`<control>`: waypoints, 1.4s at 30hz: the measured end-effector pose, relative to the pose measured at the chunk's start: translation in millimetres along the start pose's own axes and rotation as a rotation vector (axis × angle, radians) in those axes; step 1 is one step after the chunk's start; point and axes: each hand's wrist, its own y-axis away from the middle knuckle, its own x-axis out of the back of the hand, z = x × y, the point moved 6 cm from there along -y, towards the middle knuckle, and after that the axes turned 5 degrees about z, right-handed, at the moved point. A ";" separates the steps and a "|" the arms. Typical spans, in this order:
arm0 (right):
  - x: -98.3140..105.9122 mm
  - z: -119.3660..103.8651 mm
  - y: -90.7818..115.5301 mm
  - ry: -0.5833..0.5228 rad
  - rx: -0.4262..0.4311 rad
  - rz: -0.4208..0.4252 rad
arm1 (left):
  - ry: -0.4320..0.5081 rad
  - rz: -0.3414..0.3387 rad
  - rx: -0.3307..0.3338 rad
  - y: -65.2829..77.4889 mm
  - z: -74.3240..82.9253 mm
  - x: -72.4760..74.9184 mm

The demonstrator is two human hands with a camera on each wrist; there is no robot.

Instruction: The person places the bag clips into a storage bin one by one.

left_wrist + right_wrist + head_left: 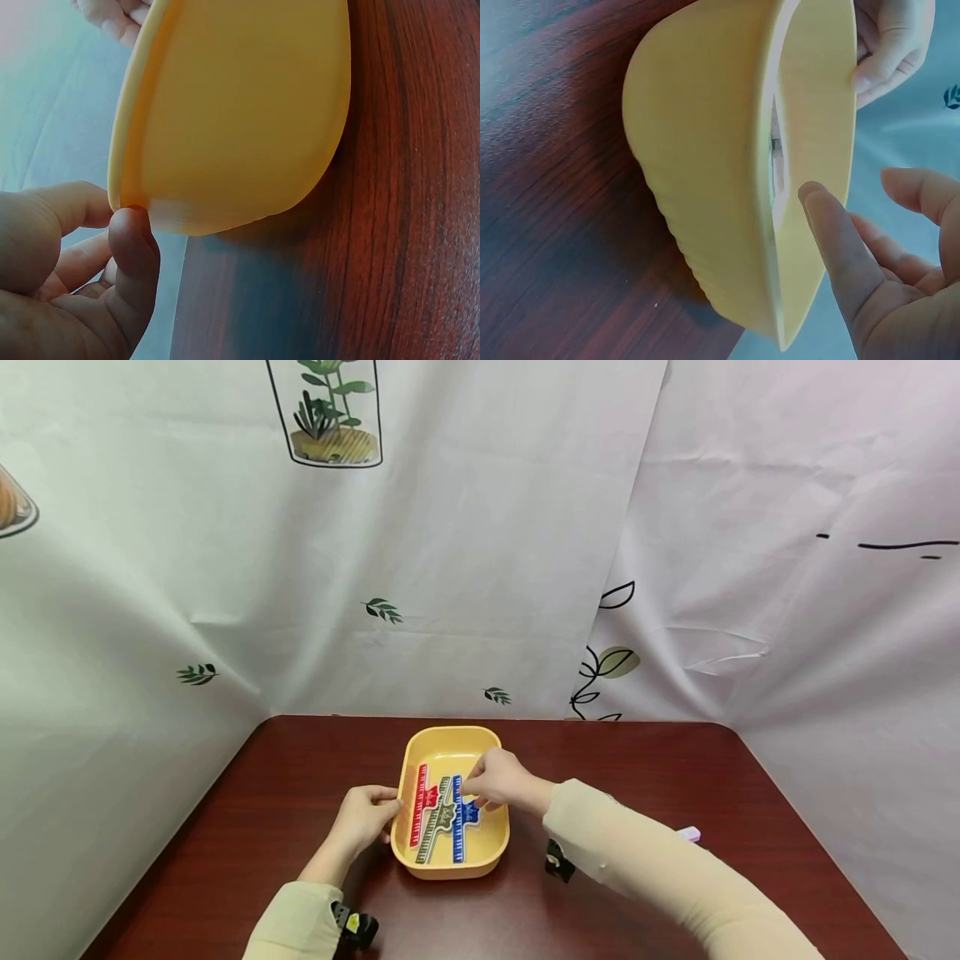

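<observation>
A yellow oblong tray (450,739) stands on the table in front of me. Its left rim is pinched between the thumb and fingers of my left hand (358,820), as the left wrist view shows close up. Inside lie three flat strips with ruler-like marks and a badge shape each: red (418,806), grey-green (432,827) and blue (457,818). My right hand (502,777) is over the tray's right side, fingertips near the blue strip. In the right wrist view its thumb and forefinger (832,232) are apart with nothing between them.
Part of a small pale lilac object (688,834) shows beyond my right sleeve (645,852). The dark red-brown table (600,918) ends at the back and sides against white printed cloth (487,568). Black wrist cameras hang below both sleeves.
</observation>
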 end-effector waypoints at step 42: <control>32.9 37.7 27.8 -0.162 0.061 0.075 | -0.006 -0.004 0.001 0.1 -0.5 -0.3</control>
